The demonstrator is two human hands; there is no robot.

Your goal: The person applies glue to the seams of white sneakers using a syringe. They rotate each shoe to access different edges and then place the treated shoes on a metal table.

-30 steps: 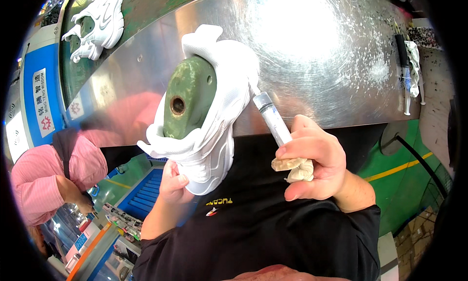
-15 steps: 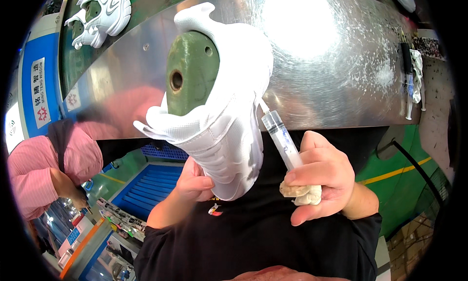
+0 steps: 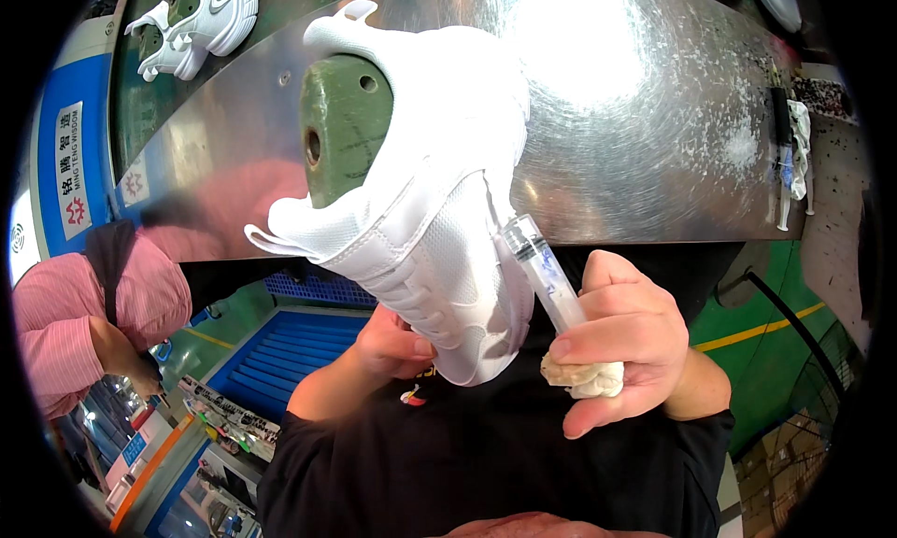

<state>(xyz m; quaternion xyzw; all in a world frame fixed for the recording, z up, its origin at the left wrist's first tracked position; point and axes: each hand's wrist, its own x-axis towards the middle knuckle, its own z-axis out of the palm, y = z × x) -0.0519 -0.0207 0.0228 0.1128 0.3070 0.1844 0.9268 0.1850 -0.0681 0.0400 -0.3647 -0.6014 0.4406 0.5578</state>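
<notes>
A white sneaker with a green shoe last in its opening is tilted up over the near edge of the metal table. My left hand grips it low on its left side; most of those fingers are hidden behind the shoe. In my right hand is a clear syringe, its narrow tip at the seam on the shoe's right side. A crumpled off-white wad is bunched at the syringe's lower end, inside the same fingers.
The scratched metal table spans the far side. More white sneakers stand at the far left. Several slim tools and a syringe lie at the table's right end. A person in a pink striped sleeve is on the left.
The sneaker has rolled in my left hand, showing more of its upper and turning the last leftward. The syringe and my right hand have shifted slightly right with it.
</notes>
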